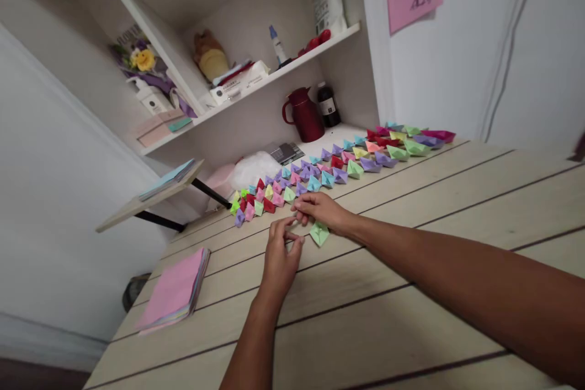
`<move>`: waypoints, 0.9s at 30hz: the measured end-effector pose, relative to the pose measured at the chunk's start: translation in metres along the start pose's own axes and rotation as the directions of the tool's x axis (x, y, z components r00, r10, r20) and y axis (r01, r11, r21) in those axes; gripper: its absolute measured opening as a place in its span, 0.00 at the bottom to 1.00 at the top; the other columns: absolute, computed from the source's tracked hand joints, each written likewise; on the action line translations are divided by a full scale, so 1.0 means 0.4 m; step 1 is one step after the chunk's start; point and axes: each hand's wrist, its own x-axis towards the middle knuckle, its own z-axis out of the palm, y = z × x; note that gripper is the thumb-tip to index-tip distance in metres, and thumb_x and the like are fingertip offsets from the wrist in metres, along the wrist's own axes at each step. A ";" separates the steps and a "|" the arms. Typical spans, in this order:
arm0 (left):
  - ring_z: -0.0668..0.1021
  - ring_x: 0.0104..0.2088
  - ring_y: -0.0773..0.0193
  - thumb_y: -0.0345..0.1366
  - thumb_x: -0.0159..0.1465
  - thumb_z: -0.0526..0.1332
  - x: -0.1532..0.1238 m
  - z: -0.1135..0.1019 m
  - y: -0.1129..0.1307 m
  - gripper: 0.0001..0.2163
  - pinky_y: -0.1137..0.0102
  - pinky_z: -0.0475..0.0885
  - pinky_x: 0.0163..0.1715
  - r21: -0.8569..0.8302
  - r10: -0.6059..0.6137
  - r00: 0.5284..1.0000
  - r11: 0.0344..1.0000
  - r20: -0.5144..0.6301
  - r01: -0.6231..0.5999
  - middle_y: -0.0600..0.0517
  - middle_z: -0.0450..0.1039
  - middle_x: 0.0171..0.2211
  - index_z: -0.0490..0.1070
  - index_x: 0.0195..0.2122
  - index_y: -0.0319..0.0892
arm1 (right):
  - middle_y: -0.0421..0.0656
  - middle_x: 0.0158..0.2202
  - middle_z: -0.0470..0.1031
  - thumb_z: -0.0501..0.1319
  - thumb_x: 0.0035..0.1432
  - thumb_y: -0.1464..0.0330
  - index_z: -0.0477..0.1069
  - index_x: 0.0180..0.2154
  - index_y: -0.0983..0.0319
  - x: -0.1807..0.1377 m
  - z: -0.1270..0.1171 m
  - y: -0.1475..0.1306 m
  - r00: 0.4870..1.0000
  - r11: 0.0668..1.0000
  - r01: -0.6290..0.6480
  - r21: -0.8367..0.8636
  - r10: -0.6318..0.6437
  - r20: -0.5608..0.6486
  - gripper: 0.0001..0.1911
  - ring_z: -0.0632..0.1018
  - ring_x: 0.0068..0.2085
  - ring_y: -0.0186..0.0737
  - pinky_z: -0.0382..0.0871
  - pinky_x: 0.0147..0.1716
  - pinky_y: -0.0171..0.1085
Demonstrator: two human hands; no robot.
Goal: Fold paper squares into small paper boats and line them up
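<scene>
A light green folded paper boat (319, 233) lies on the table just below my right hand (322, 210). The fingers of that hand are curled together beside the front row of paper boats; whether something small is between them is hidden. Close by on its left, my left hand (281, 256) has its thumb and forefinger apart, with nothing visible between them. Beyond both hands stretch several rows of small paper boats (326, 178) in purple, blue, pink, red, yellow and green, along the back of the table.
At the left of the table (365, 329) lies a stack of coloured paper (176, 292), pink on top. A small raised stand (150, 198) holds blue sheets. Behind the boats are a white plastic bag (256, 170), a red jug (307, 114) and a dark bottle (328, 103).
</scene>
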 end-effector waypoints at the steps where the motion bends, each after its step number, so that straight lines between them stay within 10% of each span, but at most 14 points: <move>1: 0.75 0.37 0.67 0.28 0.59 0.59 -0.001 -0.001 0.006 0.18 0.67 0.70 0.43 0.019 0.032 0.999 0.999 0.034 -0.032 0.48 0.65 0.48 0.63 0.51 0.45 | 0.38 0.20 0.73 0.63 0.53 0.64 0.74 0.30 0.65 0.001 -0.001 0.000 1.000 1.000 0.008 0.006 -0.008 -0.001 0.09 0.71 0.20 0.29 0.64 0.21 0.29; 15: 0.72 0.41 0.62 0.29 0.55 0.66 0.005 0.003 0.039 0.16 0.66 0.70 0.42 0.196 0.153 0.928 0.954 0.340 -0.229 0.50 0.64 0.46 0.65 0.43 0.47 | 0.38 0.21 0.73 0.61 0.55 0.68 0.74 0.31 0.64 0.006 -0.014 0.001 1.000 1.000 0.003 -0.014 -0.003 0.005 0.06 0.72 0.22 0.30 0.65 0.22 0.30; 27: 0.71 0.44 0.58 0.28 0.60 0.58 0.015 0.001 0.031 0.10 0.63 0.69 0.43 0.335 0.081 0.949 0.924 0.305 -0.187 0.48 0.62 0.46 0.70 0.41 0.46 | 0.40 0.31 0.76 0.64 0.53 0.68 0.76 0.32 0.63 -0.009 -0.062 -0.030 0.995 0.996 -0.079 -0.038 0.081 0.059 0.05 0.73 0.30 0.30 0.68 0.31 0.30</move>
